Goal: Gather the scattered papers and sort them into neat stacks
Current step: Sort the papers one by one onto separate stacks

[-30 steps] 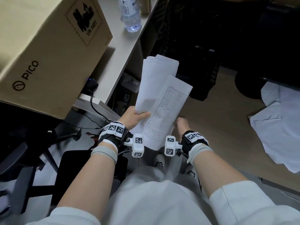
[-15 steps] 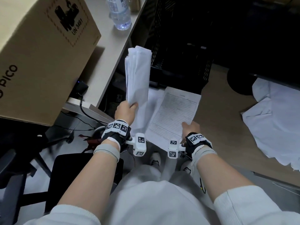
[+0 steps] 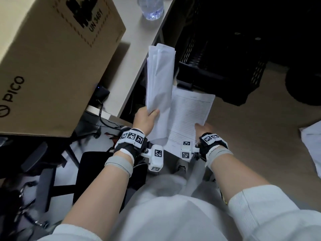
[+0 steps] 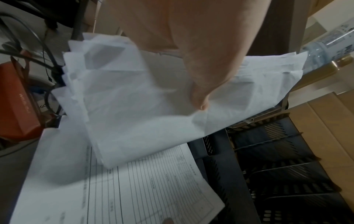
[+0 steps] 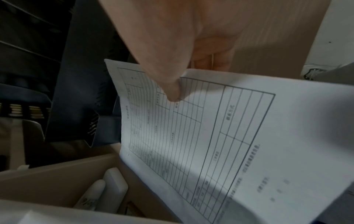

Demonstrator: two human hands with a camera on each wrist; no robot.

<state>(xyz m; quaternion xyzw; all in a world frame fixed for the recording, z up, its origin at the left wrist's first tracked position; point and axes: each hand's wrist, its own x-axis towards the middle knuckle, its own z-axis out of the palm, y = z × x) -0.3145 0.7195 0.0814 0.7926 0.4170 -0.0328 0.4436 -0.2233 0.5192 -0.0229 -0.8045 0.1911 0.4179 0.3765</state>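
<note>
The left hand (image 3: pixel 145 119) grips a curled bundle of white papers (image 3: pixel 159 79); just right, the right hand (image 3: pixel 202 127) pinches a lined printed form sheet (image 3: pixel 189 115), its long axis running near-to-far alongside.

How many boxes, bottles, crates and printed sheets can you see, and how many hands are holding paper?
Cardboard box: 1
Water bottle: 1
Black crate: 1
Printed form: 1
Bundle of papers: 1
Hands holding paper: 2, left hand and right hand
Total: 7

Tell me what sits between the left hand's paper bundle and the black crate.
Head view: the printed form, pinched by the right hand, lies between the bundle gripped by the left hand and the crate.
</note>
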